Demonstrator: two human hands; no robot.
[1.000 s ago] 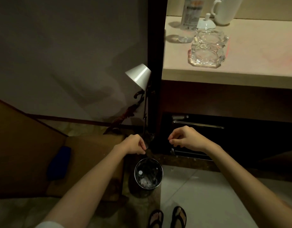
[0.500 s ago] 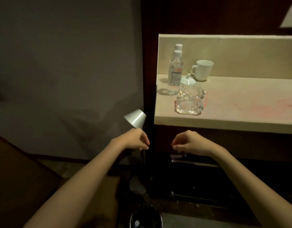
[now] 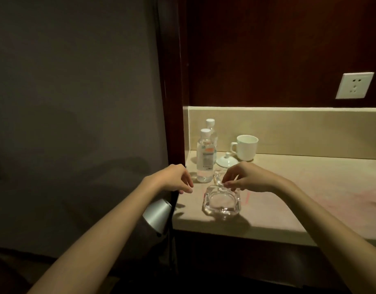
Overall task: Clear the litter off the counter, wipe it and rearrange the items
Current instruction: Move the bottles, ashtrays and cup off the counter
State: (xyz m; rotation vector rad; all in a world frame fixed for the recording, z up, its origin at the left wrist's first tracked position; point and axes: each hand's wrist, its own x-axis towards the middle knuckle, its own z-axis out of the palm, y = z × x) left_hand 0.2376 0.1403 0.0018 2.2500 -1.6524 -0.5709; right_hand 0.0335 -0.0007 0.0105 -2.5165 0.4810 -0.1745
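Hands (image 3: 206, 181) now above counter (image 3: 310, 187)

A beige table (image 3: 289, 200) carries faint pink smears at its right part. Near its front left edge lies a clear glass ashtray (image 3: 221, 202), with a second one (image 3: 220, 177) just behind it, partly hidden. Two capped water bottles (image 3: 205, 155) stand upright in the back left corner. Beside them a white mug (image 3: 245, 147) stands upright, its lid (image 3: 227, 160) lying just in front.
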